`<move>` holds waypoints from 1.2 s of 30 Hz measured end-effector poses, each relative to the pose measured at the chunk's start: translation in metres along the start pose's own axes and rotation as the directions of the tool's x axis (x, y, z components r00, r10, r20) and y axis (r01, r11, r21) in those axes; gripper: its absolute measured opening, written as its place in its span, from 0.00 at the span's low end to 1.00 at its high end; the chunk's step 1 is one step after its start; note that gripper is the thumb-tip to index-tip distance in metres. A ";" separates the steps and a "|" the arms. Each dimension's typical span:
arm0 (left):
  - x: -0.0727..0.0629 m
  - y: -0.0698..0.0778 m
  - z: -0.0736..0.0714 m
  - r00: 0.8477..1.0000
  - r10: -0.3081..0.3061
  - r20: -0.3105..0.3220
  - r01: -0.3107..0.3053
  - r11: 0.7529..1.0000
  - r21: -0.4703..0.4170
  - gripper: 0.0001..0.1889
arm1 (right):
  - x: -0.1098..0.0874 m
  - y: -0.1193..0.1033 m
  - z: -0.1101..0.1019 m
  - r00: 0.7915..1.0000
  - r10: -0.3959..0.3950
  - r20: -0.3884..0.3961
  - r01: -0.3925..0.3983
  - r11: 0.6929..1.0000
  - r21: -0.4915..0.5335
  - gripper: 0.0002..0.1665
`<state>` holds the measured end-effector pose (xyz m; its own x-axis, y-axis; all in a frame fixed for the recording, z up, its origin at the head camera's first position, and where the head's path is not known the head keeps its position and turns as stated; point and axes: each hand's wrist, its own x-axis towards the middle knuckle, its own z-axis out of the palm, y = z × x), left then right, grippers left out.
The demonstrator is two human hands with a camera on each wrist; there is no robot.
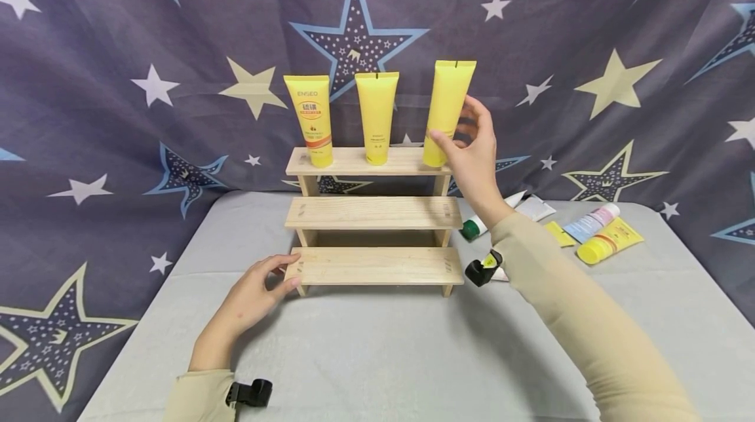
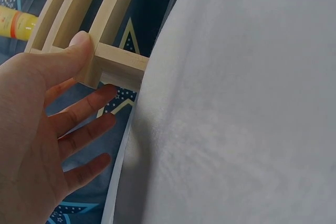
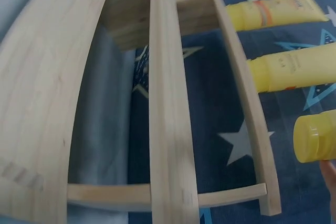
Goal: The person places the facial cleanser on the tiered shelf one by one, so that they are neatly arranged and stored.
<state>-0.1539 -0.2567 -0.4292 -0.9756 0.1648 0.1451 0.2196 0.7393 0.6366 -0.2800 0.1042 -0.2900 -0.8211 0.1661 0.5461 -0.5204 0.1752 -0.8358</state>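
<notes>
My right hand (image 1: 474, 156) grips a yellow squeeze tube (image 1: 451, 104) cap-down, thumb in front and fingers behind, over the right end of the top tier. In the right wrist view a gap shows between this tube's yellow cap (image 3: 314, 137) and the shelf. Two more yellow tubes, one with red print (image 1: 311, 117) and a plainer one (image 1: 377, 114), stand on the top tier of the wooden three-tier shelf (image 1: 374, 212). My left hand (image 1: 253, 294) touches the left end of the bottom tier, its thumb (image 2: 80, 40) against the wood and other fingers spread.
Right of the shelf lie several tubes: a white one with a green cap (image 1: 472, 229), a pink-and-blue one (image 1: 592, 222) and a yellow one (image 1: 610, 240). Grey cloth (image 1: 377, 356) covers the table. A star-patterned curtain (image 1: 194, 35) hangs behind the shelf.
</notes>
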 end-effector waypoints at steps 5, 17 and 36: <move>0.000 0.000 0.000 1.000 0.004 0.001 -0.004 1.000 -0.002 0.26 | 0.004 0.003 0.005 0.999 -0.030 0.016 0.031 0.999 -0.042 0.46; 0.002 0.002 -0.001 1.000 -0.011 0.005 0.011 1.000 0.005 0.27 | 0.013 0.014 0.010 1.000 -0.022 0.015 0.024 0.995 -0.099 0.42; 0.000 0.001 0.000 1.000 0.009 0.003 -0.009 1.000 -0.004 0.26 | 0.012 0.024 0.015 0.999 0.018 -0.036 -0.023 0.991 -0.134 0.42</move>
<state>-0.1539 -0.2562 -0.4286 -0.9735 0.1733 0.1489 0.2285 0.7351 0.6384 -0.3061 0.0958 -0.3042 -0.8215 0.2044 0.5323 -0.4652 0.2996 -0.8330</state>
